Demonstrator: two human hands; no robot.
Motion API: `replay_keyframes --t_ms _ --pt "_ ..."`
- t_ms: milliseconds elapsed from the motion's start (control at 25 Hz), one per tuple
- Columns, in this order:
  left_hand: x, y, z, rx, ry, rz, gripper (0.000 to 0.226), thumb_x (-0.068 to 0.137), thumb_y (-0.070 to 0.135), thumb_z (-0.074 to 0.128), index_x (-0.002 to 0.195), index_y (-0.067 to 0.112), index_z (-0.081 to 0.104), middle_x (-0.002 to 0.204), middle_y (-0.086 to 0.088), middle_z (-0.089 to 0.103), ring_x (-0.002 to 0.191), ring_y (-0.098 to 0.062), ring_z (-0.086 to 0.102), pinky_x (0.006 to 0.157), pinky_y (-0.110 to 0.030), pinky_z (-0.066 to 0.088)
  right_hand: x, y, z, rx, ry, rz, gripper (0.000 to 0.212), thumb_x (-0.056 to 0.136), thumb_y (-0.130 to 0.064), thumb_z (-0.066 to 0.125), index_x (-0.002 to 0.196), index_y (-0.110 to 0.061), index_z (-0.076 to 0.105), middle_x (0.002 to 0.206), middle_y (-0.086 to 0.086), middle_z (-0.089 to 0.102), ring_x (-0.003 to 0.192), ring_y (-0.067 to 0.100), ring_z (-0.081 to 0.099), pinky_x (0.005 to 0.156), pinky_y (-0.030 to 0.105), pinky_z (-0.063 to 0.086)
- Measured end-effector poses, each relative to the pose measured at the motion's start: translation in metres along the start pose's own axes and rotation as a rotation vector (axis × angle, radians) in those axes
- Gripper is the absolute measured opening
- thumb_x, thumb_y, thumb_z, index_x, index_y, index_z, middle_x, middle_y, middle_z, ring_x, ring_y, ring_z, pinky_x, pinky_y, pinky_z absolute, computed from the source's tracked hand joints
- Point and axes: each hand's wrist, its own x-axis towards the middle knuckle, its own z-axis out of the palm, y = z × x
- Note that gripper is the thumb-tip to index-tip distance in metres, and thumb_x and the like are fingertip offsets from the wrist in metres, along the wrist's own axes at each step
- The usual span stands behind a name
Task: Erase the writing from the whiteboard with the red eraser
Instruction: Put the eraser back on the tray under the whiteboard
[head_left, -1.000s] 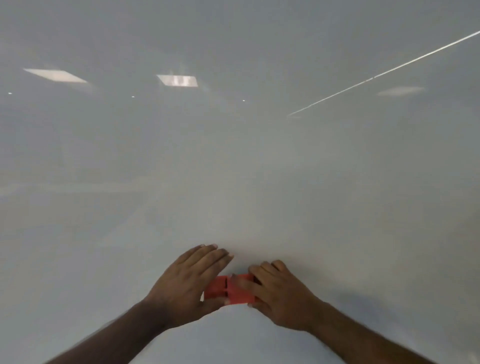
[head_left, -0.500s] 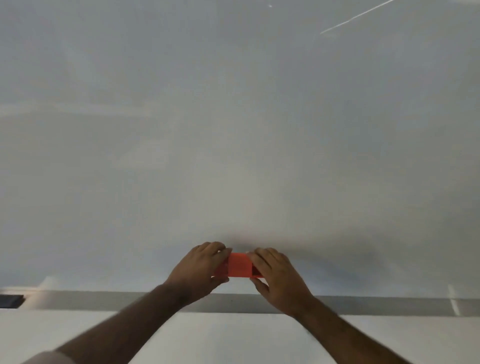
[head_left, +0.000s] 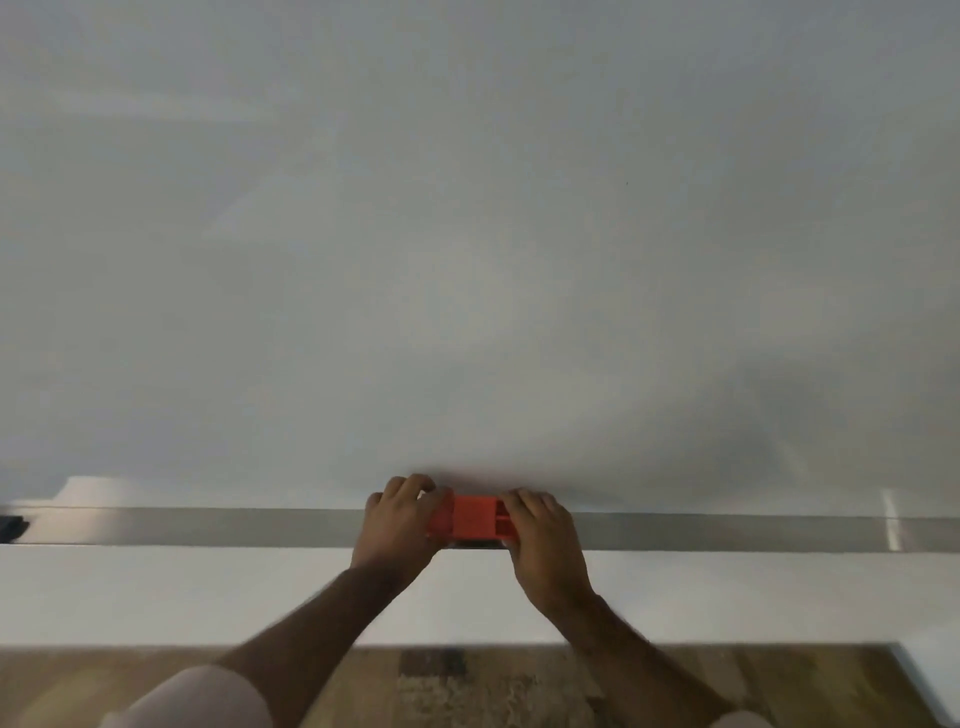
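Whiteboard (head_left: 467, 234) fills the upper and middle frame; surface reads plain grey-white, no marks legible apart from soft reflections and a shadow at lower right.

Metal ledge (head_left: 208, 527) runs the full width along the board's bottom edge, a shallow tray-like strip. Contents: a dark object (head_left: 11, 526) at the far left end, cut by the frame edge, identity cannot be told. Nothing more can be made out on the ledge.

Red eraser (head_left: 470, 519) sits at the ledge, centre frame, long side horizontal, overlapping the strip's height. Whether it rests in the ledge or is pressed to the board's lower edge cannot be told.

Left hand (head_left: 397, 525) grips the eraser's left end, fingers curled over the top, thumb side below. Right hand (head_left: 543, 540) grips the right end the same way, fingers bent over the upper edge. Both closed on the eraser, one per end, hands apart with red showing between them.

Below the ledge: white wall band (head_left: 156, 592), then wood-pattern floor (head_left: 519, 686). Pale sleeve (head_left: 197, 699) visible on the left arm, bottom edge. Slight motion blur on forearms.
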Motion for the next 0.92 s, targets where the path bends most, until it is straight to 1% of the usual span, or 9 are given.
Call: replay_keyframes --t_ms 80,200,400,600,680,720,800,840,920 --pt "0.0 0.001 0.012 -0.028 -0.042 -0.049 0.064 0.052 0.039 0.092 0.112 0.031 0.069 0.105 0.005 0.067 0.089 -0.027 0.066 0.07 -0.041 0.053 -0.003 0.002 0.005 0.005 -0.027 0.031 0.055 0.071 -0.014 0.086 0.122 -0.017 0.065 0.114 -0.002 0.066 0.098 0.023 0.062 0.084 0.037 0.056" --pt "0.001 0.006 0.02 -0.13 -0.111 -0.107 0.059 0.068 0.028 0.086 0.123 0.02 0.068 0.118 -0.003 0.065 0.105 -0.03 0.063 0.089 -0.04 0.05 -0.008 0.009 0.011 0.088 -0.07 0.045 0.057 0.072 -0.008 0.084 0.125 -0.012 0.065 0.117 0.003 0.066 0.101 0.026 0.064 0.089 0.038 0.055" --pt "0.007 0.005 0.023 -0.212 -0.157 -0.165 0.051 0.074 0.023 0.081 0.122 0.017 0.066 0.124 -0.001 0.061 0.11 -0.027 0.061 0.09 -0.036 0.049 -0.004 0.019 0.01 0.106 -0.148 0.009 0.056 0.081 -0.006 0.073 0.135 -0.014 0.059 0.132 0.002 0.059 0.117 0.026 0.058 0.102 0.035 0.047" --pt "-0.001 0.006 0.024 -0.231 -0.145 -0.232 0.061 0.083 0.027 0.076 0.14 0.018 0.054 0.141 0.002 0.048 0.117 -0.026 0.061 0.095 -0.035 0.049 -0.016 0.022 0.007 0.072 -0.114 0.047 0.054 0.078 -0.006 0.075 0.13 -0.015 0.064 0.138 0.008 0.056 0.121 0.029 0.059 0.102 0.036 0.048" --pt "-0.004 0.005 0.019 -0.179 -0.102 -0.198 0.059 0.087 0.033 0.072 0.141 0.018 0.053 0.14 0.002 0.052 0.121 -0.025 0.059 0.097 -0.036 0.049 -0.017 0.023 0.0 0.038 -0.079 0.028 0.053 0.075 -0.008 0.079 0.126 -0.014 0.066 0.133 0.01 0.061 0.116 0.03 0.063 0.096 0.037 0.052" --pt "-0.005 0.005 0.017 -0.128 -0.042 -0.152 0.053 0.09 0.034 0.068 0.139 0.017 0.056 0.136 0.002 0.056 0.121 -0.025 0.059 0.097 -0.037 0.049 -0.015 0.022 -0.003 0.016 -0.046 0.004 0.053 0.073 -0.01 0.08 0.124 -0.013 0.067 0.128 0.009 0.062 0.112 0.028 0.065 0.092 0.037 0.055" --pt "-0.007 0.005 0.011 -0.054 0.097 -0.062 0.04 0.093 0.036 0.056 0.127 0.017 0.064 0.12 0.002 0.065 0.11 -0.024 0.062 0.089 -0.038 0.053 -0.008 0.014 -0.015 -0.037 0.028 -0.067 0.051 0.074 -0.017 0.081 0.124 -0.012 0.067 0.122 0.007 0.064 0.11 0.026 0.065 0.089 0.036 0.059" --pt "-0.007 0.007 0.003 -0.031 0.164 -0.027 0.038 0.093 0.037 0.049 0.121 0.017 0.065 0.113 0.003 0.066 0.104 -0.023 0.063 0.084 -0.036 0.054 -0.004 0.005 -0.026 -0.063 0.052 -0.129 0.048 0.079 -0.021 0.077 0.125 -0.012 0.066 0.123 0.007 0.064 0.113 0.026 0.064 0.091 0.038 0.058" --pt "-0.002 0.008 -0.011 0.0 0.304 0.058 0.037 0.094 0.037 0.044 0.117 0.018 0.066 0.11 0.003 0.065 0.102 -0.02 0.06 0.085 -0.033 0.051 0.008 -0.005 -0.036 -0.124 0.146 -0.24 0.044 0.091 -0.028 0.059 0.131 -0.01 0.062 0.131 0.01 0.062 0.124 0.028 0.057 0.103 0.042 0.051"
